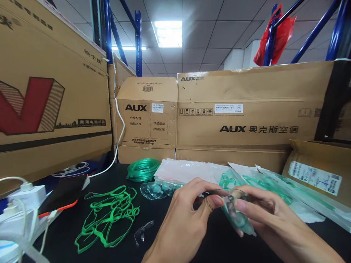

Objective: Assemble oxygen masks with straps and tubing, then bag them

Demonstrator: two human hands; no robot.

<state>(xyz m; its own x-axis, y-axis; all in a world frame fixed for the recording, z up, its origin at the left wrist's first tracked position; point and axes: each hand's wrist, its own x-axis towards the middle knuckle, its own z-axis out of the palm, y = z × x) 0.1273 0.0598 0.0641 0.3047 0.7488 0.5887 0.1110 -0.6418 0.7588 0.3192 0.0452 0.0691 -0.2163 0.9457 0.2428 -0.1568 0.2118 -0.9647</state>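
Note:
My right hand (263,208) is closed around a clear green oxygen mask (238,219), its narrow end tilted down to the right. My left hand (189,215) pinches a thin strip (218,190) between thumb and forefinger at the mask's upper edge. The strip curves across toward my right fingers; its exact kind is hard to make out. Left of my left hand, several thin shiny metal strips (144,232) lie on the black tabletop. Farther left is a tangle of green elastic straps (112,215). Part of the mask is hidden behind my fingers.
A coil of green tubing (143,169), more clear mask parts (156,190) and white bags (186,170) lie behind my hands. Bagged green tubing (274,186) is at right. A phone (64,193) and chargers (27,197) stand left. Cardboard boxes (241,87) wall the back.

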